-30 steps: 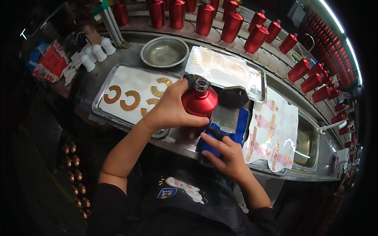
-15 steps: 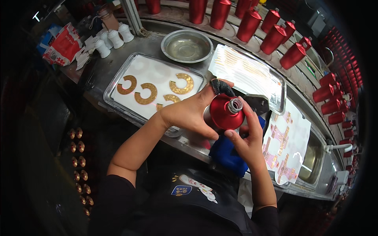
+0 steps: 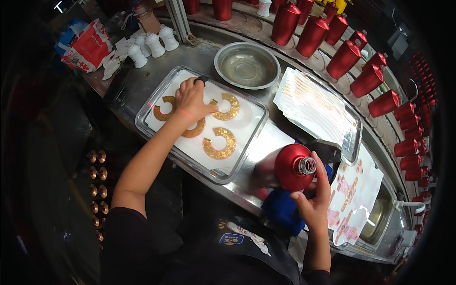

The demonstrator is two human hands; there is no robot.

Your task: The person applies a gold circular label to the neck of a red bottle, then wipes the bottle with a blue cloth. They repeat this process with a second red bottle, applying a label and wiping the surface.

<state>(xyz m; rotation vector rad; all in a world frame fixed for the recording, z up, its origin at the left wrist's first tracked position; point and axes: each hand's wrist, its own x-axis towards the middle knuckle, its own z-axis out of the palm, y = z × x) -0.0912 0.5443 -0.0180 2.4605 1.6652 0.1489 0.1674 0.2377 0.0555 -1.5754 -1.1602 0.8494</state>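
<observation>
My right hand (image 3: 316, 202) grips a glossy red metal bottle (image 3: 290, 166), its bare threaded neck tilted toward me; fingers wrap its right side, thumb near the shoulder. Over the left tray, my left hand (image 3: 192, 99) has curled fingers around a small black piece (image 3: 202, 79), mostly hidden by the hand. Its thumb reaches the edge of a gold C-shaped decal (image 3: 229, 108). Several such decals lie on white paper in the metal tray (image 3: 223, 179); another gold decal (image 3: 221, 145) is nearest me, and one is partly covered by my left wrist.
A steel basin (image 3: 247, 66) with liquid stands behind the tray. White sheets (image 3: 308, 102) fill a second tray. Patterned decal sheets (image 3: 351, 190) lie near the sink (image 3: 380, 221). Red bottles (image 3: 344, 59) line the rack beyond. White cups (image 3: 154, 45) stand at left; blue cloth (image 3: 283, 211) hangs at the bench edge.
My left hand has left the bottle and moved left over the tray with the black piece. The right hand alone now holds the bottle, slightly lower and to the right. The view has shifted.
</observation>
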